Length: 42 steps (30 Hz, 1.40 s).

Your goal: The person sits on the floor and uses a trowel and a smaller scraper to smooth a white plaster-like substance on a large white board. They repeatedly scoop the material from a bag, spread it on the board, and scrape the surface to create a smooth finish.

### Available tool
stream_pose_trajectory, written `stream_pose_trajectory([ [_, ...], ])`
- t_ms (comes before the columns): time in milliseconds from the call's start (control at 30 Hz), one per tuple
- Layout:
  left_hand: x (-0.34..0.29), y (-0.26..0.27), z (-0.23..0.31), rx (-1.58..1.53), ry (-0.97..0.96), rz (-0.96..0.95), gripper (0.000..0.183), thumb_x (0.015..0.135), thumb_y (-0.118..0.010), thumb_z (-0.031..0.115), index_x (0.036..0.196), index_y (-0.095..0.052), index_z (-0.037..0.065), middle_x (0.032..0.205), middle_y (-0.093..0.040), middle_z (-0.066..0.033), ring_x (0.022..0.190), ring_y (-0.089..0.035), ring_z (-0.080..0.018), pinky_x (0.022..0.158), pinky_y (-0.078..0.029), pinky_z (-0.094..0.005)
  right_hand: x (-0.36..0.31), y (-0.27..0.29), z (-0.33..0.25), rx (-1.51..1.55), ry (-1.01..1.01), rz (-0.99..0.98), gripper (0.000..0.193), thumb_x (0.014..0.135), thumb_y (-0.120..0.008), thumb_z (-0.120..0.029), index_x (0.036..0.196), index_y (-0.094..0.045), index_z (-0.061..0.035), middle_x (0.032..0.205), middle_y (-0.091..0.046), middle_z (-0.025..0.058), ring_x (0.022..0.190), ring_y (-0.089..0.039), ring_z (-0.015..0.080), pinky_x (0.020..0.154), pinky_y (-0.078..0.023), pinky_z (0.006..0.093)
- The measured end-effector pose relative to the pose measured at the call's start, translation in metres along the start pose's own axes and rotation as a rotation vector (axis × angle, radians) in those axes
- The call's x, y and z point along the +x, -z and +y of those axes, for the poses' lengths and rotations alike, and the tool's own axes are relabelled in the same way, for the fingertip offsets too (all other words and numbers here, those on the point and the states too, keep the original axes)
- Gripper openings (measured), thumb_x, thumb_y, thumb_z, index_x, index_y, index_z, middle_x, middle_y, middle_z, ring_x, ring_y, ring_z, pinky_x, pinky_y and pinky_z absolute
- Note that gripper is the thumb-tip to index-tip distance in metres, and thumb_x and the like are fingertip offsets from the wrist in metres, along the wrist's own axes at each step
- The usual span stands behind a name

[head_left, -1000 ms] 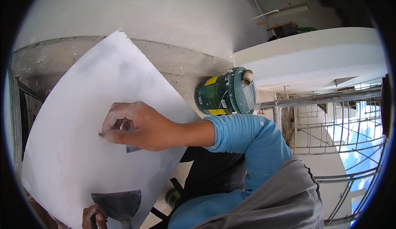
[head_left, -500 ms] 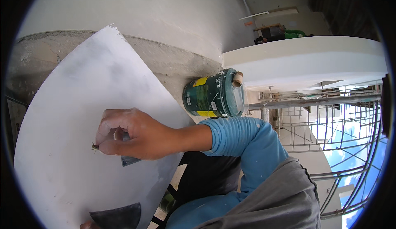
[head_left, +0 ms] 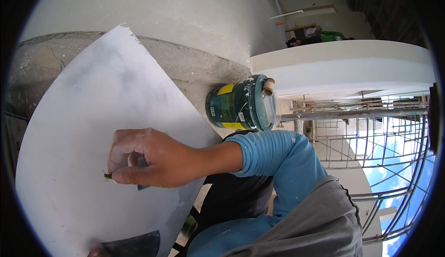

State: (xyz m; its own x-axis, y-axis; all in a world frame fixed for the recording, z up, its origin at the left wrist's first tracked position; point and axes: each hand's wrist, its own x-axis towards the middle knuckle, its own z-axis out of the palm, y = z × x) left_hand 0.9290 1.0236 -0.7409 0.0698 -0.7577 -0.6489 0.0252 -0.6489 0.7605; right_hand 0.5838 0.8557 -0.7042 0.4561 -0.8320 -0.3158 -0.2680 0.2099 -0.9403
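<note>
My right hand [head_left: 155,157], dusted with white powder, pinches a small insect-like thing [head_left: 107,176] between thumb and forefinger. Thin legs seem to stick out from its dark, yellowish body. Beneath the palm shows a grey flat blade [head_left: 143,187]; the hand hides most of it. The hand is over a white smoothed panel [head_left: 69,132] with grey smudges. At the lower edge, only a bit of my left hand [head_left: 96,252] shows, at the edge of a dark flat scraper blade [head_left: 133,244]. The rest of that hand is cut off.
A green and yellow bucket [head_left: 236,103] with a clear lid stands beyond the panel, a tan roll [head_left: 268,86] on it. Past a low curved wall [head_left: 338,67], a person in green [head_left: 330,36] is at the back. Metal scaffolding [head_left: 371,157] fills the right.
My right hand has moved slightly down in the picture, with the insect-like thing still pinched. Less of the grey blade under it shows.
</note>
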Motion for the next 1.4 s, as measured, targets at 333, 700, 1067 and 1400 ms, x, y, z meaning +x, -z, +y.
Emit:
stream_pose_trajectory([
  [333, -0.003, -0.008, 0.003, 0.127, -0.056, -0.039, 0.032, 0.102, -0.065, 0.021, 0.123, -0.066, -0.003, 0.102, -0.071, -0.0110, 0.078, -0.062, -0.0149, 0.068, -0.052, -0.0280, -0.004, -0.011, -0.006, -0.013, 0.023, -0.053, 0.017, 0.096, -0.068, -0.017, 0.098, -0.066, 0.0001, 0.101, -0.063, 0.0092, 0.088, -0.065, 0.0165, 0.072, -0.054, 0.0311],
  [700, -0.057, -0.020, 0.002, 0.186, -0.165, -0.145, 0.033, 0.105, -0.060, 0.024, 0.125, -0.064, -0.001, 0.104, -0.070, -0.0104, 0.088, -0.066, -0.0176, 0.073, -0.055, -0.0311, -0.050, -0.040, -0.010, -0.161, 0.204, -0.081, 0.015, 0.097, -0.067, -0.018, 0.098, -0.066, -0.0035, 0.096, -0.061, 0.0082, 0.082, -0.063, 0.0177, 0.070, -0.051, 0.0334],
  [1067, -0.155, -0.031, 0.008, 0.510, -0.534, -0.067, 0.031, 0.098, -0.067, 0.015, 0.119, -0.064, -0.007, 0.093, -0.068, -0.0131, 0.078, -0.064, -0.0184, 0.073, -0.051, -0.0310, -0.095, -0.075, -0.013, -0.564, 0.753, 0.077, 0.010, 0.091, -0.068, -0.013, 0.094, -0.064, -0.0050, 0.091, -0.057, 0.0089, 0.079, -0.060, 0.0276, 0.068, -0.050, 0.0401],
  [1400, -0.209, -0.060, 0.016, 0.720, -0.872, -0.100, 0.018, 0.091, -0.070, 0.008, 0.106, -0.070, -0.001, 0.092, -0.070, -0.0191, 0.077, -0.069, -0.0339, 0.071, -0.053, -0.0391, -0.181, -0.021, -0.163, -1.208, 1.434, 0.675, 0.017, 0.075, -0.080, -0.010, 0.088, -0.069, -0.0092, 0.083, -0.060, 0.0034, 0.071, -0.060, 0.0198, 0.056, -0.048, 0.0326],
])
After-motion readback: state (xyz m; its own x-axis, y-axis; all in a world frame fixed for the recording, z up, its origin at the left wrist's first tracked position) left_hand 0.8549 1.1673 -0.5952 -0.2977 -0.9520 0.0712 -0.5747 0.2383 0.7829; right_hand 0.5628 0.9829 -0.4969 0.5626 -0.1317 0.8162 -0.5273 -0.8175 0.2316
